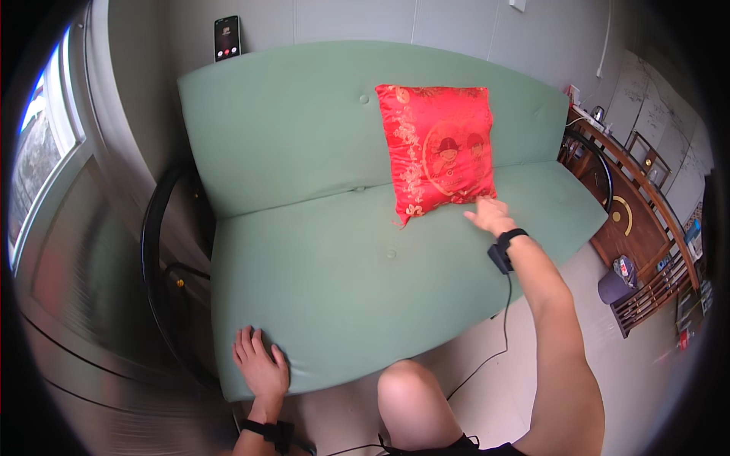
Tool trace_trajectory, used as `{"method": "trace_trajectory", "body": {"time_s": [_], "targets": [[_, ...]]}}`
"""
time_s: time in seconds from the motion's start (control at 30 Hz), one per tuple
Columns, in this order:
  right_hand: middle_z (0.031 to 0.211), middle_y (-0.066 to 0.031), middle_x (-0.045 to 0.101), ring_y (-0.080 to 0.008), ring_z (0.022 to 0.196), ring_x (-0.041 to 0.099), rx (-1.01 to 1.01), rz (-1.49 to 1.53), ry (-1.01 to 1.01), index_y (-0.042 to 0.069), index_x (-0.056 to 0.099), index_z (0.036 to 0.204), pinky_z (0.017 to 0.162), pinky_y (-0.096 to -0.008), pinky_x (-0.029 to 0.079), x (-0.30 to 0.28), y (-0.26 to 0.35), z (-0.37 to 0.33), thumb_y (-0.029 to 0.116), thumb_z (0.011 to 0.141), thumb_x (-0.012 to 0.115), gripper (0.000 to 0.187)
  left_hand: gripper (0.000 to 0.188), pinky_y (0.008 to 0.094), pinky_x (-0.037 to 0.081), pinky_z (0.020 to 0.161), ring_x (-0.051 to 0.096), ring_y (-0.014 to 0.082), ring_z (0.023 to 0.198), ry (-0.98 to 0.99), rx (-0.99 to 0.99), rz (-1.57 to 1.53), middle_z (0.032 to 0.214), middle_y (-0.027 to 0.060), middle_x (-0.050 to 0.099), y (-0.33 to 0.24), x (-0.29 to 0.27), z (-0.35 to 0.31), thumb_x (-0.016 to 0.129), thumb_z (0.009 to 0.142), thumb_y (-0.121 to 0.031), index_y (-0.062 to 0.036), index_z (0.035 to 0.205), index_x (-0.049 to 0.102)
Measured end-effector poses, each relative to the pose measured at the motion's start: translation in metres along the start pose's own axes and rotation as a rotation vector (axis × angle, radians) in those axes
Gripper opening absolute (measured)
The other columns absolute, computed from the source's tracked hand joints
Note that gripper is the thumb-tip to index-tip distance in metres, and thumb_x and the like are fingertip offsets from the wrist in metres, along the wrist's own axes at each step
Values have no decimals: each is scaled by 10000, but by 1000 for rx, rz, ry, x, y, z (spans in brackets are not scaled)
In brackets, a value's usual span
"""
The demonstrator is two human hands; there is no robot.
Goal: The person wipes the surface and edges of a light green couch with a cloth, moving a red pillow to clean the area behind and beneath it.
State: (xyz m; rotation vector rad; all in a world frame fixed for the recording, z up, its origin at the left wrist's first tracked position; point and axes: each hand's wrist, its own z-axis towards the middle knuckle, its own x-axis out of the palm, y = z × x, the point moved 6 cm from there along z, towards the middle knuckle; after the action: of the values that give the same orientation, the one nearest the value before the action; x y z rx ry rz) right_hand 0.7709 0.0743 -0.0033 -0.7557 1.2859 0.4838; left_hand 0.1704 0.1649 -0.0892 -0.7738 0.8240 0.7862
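Observation:
A shiny red cushion point(447, 148) with gold patterns and two cartoon figures leans upright against the backrest of the green sofa point(304, 289). At the cushion's lower right corner is my right hand point(494, 216), its fingers bent toward the edge and touching it. The thumb stands apart over the seat, outside the cushion. My left hand point(262, 366) lies flat on the front left corner of the seat, fingers spread, holding nothing. Both wrists wear black bands, and a cable hangs from the right one.
Propped on the backrest's top is a phone point(226, 38). Black curved armrests point(156, 251) flank the sofa. To the right stand a brown wooden table point(635, 220) and a small bin point(617, 284). My bare knee point(411, 391) is near the seat's front edge, and a window point(49, 144) is at left.

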Motion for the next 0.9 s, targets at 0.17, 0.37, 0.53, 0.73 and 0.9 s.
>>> {"method": "trace_trajectory", "body": {"time_s": [0.17, 0.37, 0.53, 0.73, 0.9], "targets": [[1559, -265, 250, -360, 1213, 576, 217, 324, -43, 58, 87, 1557, 958, -425, 503, -61, 124, 40, 747, 739, 636, 1202, 456, 547, 250, 1136, 380, 396, 1331, 11, -53, 59, 1365, 201, 463, 14, -12, -2, 598, 825, -162, 9, 1238, 506], [1494, -261, 326, -396, 1192, 574, 303, 327, -175, -8, 155, 1488, 959, -461, 502, -34, 119, 96, 692, 691, 738, 1210, 443, 526, 290, 1103, 407, 394, 1301, -7, -14, 7, 1344, 186, 478, 2, -13, 5, 609, 816, -136, -3, 1228, 516], [1273, -267, 543, -415, 1160, 586, 205, 347, -196, 5, 548, 1240, 944, -489, 503, -39, 113, 111, 470, 869, 684, 610, 438, 530, 303, 1093, 412, 396, 1300, -20, -19, -4, 1339, 191, 477, 4, -13, 4, 622, 809, -131, -14, 1218, 516], [1159, -302, 577, -496, 1020, 596, -104, 439, -321, -3, 619, 1029, 866, -560, 491, -48, 165, 83, 292, 951, 553, 312, 432, 547, 307, 1097, 417, 399, 1299, -11, -29, 6, 1335, 194, 477, 0, -13, 2, 619, 815, -135, -16, 1217, 517], [1055, -294, 602, -482, 907, 622, -397, 515, -316, -6, 613, 929, 805, -568, 501, -96, 282, 33, 273, 939, 566, 284, 425, 553, 311, 1099, 417, 399, 1300, -20, -33, 18, 1332, 193, 479, 7, -14, 3, 617, 818, -141, -16, 1212, 521]]}}
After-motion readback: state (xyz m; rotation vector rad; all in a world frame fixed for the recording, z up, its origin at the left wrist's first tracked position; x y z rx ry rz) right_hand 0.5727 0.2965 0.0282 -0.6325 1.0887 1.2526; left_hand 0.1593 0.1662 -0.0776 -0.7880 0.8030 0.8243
